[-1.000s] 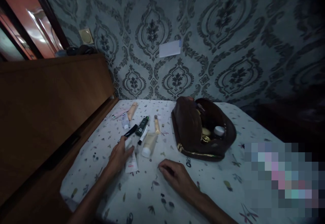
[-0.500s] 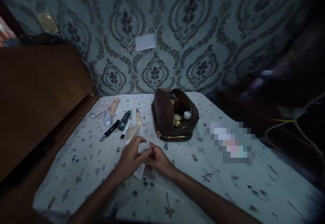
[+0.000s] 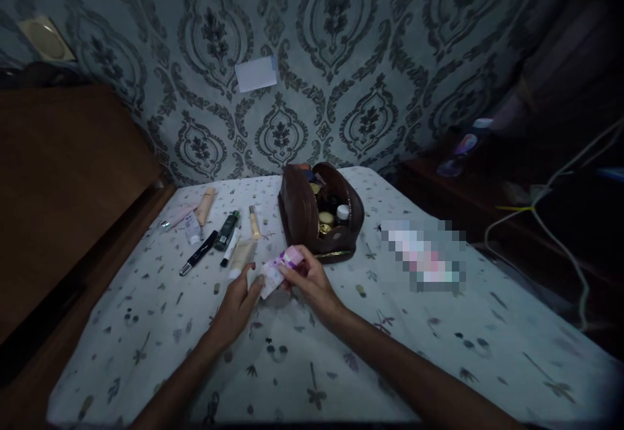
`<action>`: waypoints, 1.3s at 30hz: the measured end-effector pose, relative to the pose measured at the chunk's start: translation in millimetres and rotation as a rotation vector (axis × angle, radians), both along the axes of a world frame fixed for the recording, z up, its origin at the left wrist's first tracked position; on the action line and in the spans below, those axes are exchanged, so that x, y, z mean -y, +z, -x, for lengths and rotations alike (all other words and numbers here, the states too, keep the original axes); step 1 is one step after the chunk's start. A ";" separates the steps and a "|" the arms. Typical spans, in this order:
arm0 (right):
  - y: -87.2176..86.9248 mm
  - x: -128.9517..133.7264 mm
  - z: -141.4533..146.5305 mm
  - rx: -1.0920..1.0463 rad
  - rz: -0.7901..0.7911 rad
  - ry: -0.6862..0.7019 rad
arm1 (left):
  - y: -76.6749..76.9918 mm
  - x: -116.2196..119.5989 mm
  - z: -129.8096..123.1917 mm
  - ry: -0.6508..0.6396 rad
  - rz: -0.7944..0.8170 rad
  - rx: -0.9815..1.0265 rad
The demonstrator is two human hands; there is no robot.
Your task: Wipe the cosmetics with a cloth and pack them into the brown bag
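Note:
Both of my hands hold a small pink-and-white tube with a purple-marked end, tilted above the cloth. My left hand pinches its lower left end between thumb and fingers. Wrapped round the purple end, my right hand has its thumb on top. Just beyond the left fingers lies a beige tube. An unzipped brown cosmetic bag stands behind the right hand, with several jars and a white-capped bottle inside.
To the left lie a black tube, a dark green bottle, a slim white tube, a yellowish tube, a peach tube and a pale tube. A pixelated item lies right. A wooden panel borders the left.
My hands have drawn slightly apart and turned the tube, so its pink-and-purple side now shows instead of white. The camera view has shifted to the right.

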State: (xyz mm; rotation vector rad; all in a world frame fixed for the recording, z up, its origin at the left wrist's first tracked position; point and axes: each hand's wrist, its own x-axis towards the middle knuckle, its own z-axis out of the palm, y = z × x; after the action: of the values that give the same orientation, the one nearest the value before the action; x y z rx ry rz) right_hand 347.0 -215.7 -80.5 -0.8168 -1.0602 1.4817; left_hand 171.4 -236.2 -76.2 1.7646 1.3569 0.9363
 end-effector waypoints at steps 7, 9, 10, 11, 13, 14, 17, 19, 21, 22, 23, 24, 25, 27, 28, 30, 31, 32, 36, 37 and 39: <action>-0.9 -4.9 -4.5 -0.059 -0.030 0.074 | 8.0 -10.6 -0.5 0.051 0.010 0.208; -0.8 -6.5 -5.9 -0.040 -0.051 0.038 | 9.7 -12.2 2.9 0.077 -0.024 0.154; -0.6 -7.0 -6.3 -0.033 -0.055 0.019 | 10.7 -12.7 4.8 0.108 -0.042 0.108; -0.5 -7.2 -6.4 -0.028 -0.053 0.002 | 12.0 -13.1 6.5 0.146 -0.068 0.060; -0.7 -6.9 -5.6 -0.023 -0.037 -0.025 | 15.2 -12.7 7.4 0.236 -0.151 -0.021; -1.1 -6.5 -4.9 -0.021 -0.028 -0.031 | 16.7 -11.7 5.8 0.272 -0.208 -0.052; -3.4 -4.4 -2.2 -0.009 -0.011 -0.028 | 18.0 -5.6 -8.3 0.257 -0.390 -0.150; -5.5 -2.7 -0.7 -0.001 -0.041 -0.025 | 14.6 -1.4 -21.3 0.139 -0.499 -0.247; -7.1 -1.3 0.0 -0.002 -0.087 -0.029 | 8.9 -0.1 -30.2 0.045 -0.592 -0.353; -7.4 -0.7 0.0 -0.012 -0.097 -0.024 | 6.1 -1.2 -31.5 0.034 -0.622 -0.401; -7.3 -0.3 -0.2 -0.025 -0.092 -0.010 | 3.8 -3.3 -30.4 0.046 -0.639 -0.439; -6.8 0.0 -0.6 -0.040 -0.073 0.016 | 2.2 -6.3 -27.1 0.076 -0.641 -0.462; -5.9 0.2 -1.0 -0.059 -0.049 0.042 | 1.6 -9.9 -22.1 0.115 -0.626 -0.464; -3.4 0.4 -1.4 -0.086 -0.016 0.070 | 2.8 -17.0 -10.5 0.197 -0.539 -0.391; -2.2 0.6 -1.3 -0.092 -0.012 0.069 | 4.4 -19.9 -5.5 0.233 -0.476 -0.320; -0.7 1.3 -0.1 -0.102 -0.014 0.049 | 8.5 -23.6 0.0 0.281 -0.348 -0.145; -0.6 1.7 0.8 -0.103 -0.015 0.041 | 10.5 -24.4 -0.1 0.293 -0.293 -0.055; -1.1 2.3 2.0 -0.102 -0.016 0.038 | 12.1 -24.6 -1.9 0.306 -0.247 0.030; -7.0 4.3 6.8 -0.108 -0.013 0.022 | 12.4 -21.5 -19.0 0.433 -0.037 0.380; -8.8 4.5 7.6 -0.117 -0.011 0.017 | 10.7 -20.1 -23.7 0.470 0.017 0.451; -11.3 4.8 8.7 -0.147 -0.009 0.007 | 5.7 -17.1 -31.1 0.464 0.072 0.486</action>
State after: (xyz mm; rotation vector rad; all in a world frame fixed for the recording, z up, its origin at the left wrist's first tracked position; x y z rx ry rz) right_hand 338.3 -220.6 -91.8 -0.6874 -0.9601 1.5170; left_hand 202.5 -219.1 -70.4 1.0756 1.4636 1.4331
